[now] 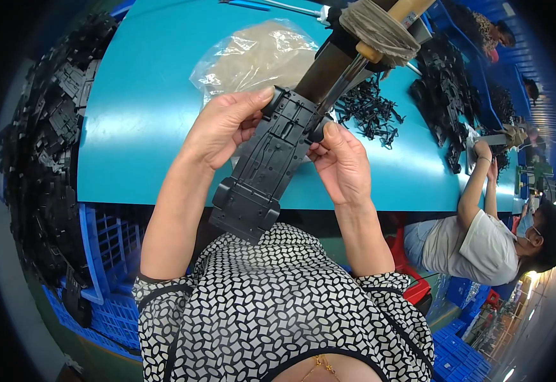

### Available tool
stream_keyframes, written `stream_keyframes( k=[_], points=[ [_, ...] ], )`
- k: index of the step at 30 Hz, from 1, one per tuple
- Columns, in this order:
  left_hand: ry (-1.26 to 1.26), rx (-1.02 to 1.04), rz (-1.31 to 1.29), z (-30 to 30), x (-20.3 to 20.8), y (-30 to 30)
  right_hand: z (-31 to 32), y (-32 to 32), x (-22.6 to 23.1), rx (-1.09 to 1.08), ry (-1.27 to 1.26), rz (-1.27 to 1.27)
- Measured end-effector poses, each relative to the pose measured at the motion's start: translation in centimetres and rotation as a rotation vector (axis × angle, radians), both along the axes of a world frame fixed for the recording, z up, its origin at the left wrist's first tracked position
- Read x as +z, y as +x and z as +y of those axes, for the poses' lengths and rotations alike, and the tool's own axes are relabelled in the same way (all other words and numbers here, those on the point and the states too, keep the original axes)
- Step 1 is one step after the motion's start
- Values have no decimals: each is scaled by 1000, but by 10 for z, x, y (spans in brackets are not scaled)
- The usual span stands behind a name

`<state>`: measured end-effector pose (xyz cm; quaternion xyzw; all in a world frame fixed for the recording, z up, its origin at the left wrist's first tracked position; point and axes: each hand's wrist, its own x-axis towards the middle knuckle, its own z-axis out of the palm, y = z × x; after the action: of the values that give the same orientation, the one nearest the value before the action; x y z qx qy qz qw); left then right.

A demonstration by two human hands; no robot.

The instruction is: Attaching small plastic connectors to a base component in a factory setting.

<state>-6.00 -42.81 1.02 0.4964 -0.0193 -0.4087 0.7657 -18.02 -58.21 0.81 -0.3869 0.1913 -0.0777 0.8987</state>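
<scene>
Broadly, smooth teal tabletop (132, 140) spreads out, open room between its left edge and crinkled clear plastic bag (252, 54). Long black plastic panel (266, 159), ribbed, flat, slants across near edge; left hand (222, 127) pinches its far-left corner, right hand (343, 162) its far-right side.

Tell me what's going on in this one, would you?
A person holds a long black plastic part in both hands, the left hand and right hand gripping opposite sides of its far end. That end is right by a cloth-wrapped, wooden-handled tool; whether they touch is unclear. On the teal table lie a clear plastic bag and small black pieces. A co-worker sits further right.
</scene>
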Motion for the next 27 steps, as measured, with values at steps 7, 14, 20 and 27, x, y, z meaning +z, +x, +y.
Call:
stream_keyframes(
  k=[7,14,20,27],
  points=[
    [-13,-3,5,-1,2,-1,-1,0,1,10,-12,-11],
    [-8,-3,10,0,4,-2,0,-2,-2,-2,-21,-11],
    [23,1,14,3,-4,-2,3,-2,-4,13,6,19],
    [85,-55,18,1,-16,-14,0,-17,-12,1,45,51]
  ],
)
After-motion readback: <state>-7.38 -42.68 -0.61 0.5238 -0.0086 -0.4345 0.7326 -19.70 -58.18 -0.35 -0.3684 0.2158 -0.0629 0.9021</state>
